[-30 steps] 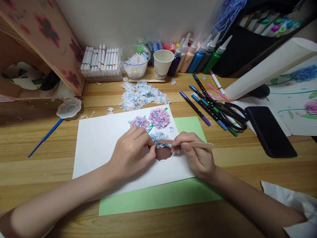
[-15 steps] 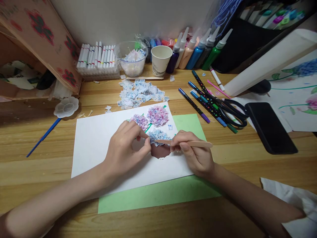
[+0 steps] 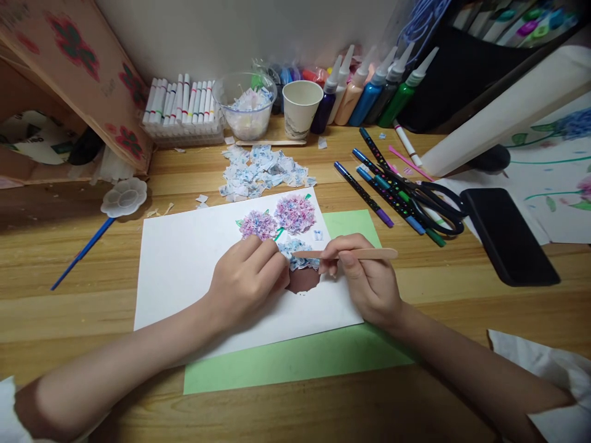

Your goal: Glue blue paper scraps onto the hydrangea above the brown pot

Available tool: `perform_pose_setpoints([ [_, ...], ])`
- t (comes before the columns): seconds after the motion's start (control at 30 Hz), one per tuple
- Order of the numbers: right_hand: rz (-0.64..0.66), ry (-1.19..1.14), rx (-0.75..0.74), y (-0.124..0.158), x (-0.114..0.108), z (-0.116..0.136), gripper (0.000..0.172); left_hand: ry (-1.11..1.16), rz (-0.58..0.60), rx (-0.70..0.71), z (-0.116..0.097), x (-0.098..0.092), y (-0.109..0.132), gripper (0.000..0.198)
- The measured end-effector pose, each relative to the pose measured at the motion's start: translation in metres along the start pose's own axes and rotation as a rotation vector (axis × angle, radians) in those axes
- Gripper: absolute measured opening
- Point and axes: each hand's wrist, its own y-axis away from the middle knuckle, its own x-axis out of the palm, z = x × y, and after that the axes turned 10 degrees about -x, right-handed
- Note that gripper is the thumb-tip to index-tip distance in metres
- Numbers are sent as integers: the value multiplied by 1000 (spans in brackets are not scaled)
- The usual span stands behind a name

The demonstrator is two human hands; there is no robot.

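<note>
My right hand (image 3: 367, 277) grips a flat wooden craft stick (image 3: 381, 253), whose left tip lies over the blue paper-scrap flower (image 3: 307, 261). My left hand (image 3: 252, 271) is curled closed at that flower's left edge; its fingertips are hidden, so I cannot make out what they hold. Both hands are over a white sheet of paper (image 3: 173, 271). Two pink-purple scrap flowers, a larger one (image 3: 295, 213) and a smaller one (image 3: 257, 225), sit above the blue one. Below it is a brown patch (image 3: 305, 280) with a ragged lower edge.
Green paper (image 3: 295, 360) lies under the white sheet. Torn blue-white scraps (image 3: 265, 173) are heaped behind it, near a paper cup (image 3: 302, 111) and a plastic tub (image 3: 244, 123). Scissors (image 3: 438, 206), several pens (image 3: 362, 194) and a phone (image 3: 508, 237) lie rightward. A brush (image 3: 83, 253) lies left.
My left hand has turned over and curled, its pinching fingertips now out of sight. The craft stick has risen slightly off the flower's lower edge and lies more level.
</note>
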Motion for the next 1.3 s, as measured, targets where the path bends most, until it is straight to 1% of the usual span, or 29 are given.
perform_pose_setpoints([
  [0.1, -30, -7, 7, 3, -1, 0, 26, -40, 0, 52, 1, 1, -1, 20],
  [0.27, -63, -15, -31, 8, -2, 0, 23, -57, 30, 73, 0, 0, -1, 19],
  [0.47, 7, 16, -58, 7, -1, -1, 23, -60, 61, 92, 0, -1, -1, 22],
  [0.63, 61, 53, -76, 4, 0, -2, 22, -53, 87, 85, 2, 1, 1, 19],
  [0.83, 104, 112, -129, 4, 0, -3, 21, 11, 105, 35, 3, -3, 8, 8],
  [0.93, 102, 135, -121, 2, 1, -2, 21, 72, 101, 16, 3, -5, 13, 11],
  [1.0, 107, 162, -125, -2, 1, 0, 22, 91, 89, 30, 3, -6, 15, 16],
  [1.1, 153, 237, -167, -14, 4, 4, 25, 105, 68, 41, 2, -5, 17, 20],
  [1.3, 331, 471, -194, -46, 19, 11, 26, 140, 52, 17, 3, -5, 17, 19],
])
